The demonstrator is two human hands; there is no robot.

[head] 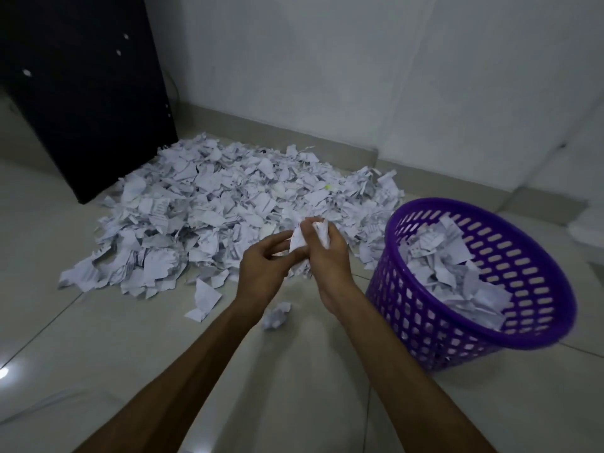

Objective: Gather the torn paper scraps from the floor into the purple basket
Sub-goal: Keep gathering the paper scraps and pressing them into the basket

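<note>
The writing on the paper scraps (228, 204) is too small to read, and the hands hide part of the paper they hold. The left hand (261, 266) and the right hand (330, 259) are curled around a small bunch of paper (305, 238), held between them above the floor (98, 338). The big pile lies spread wide near the wall (359, 76). The purple basket (536, 325) stands just right of the hands, mouth tipped toward them, partly full. A crumpled ball (277, 315) lies below the hands.
</note>
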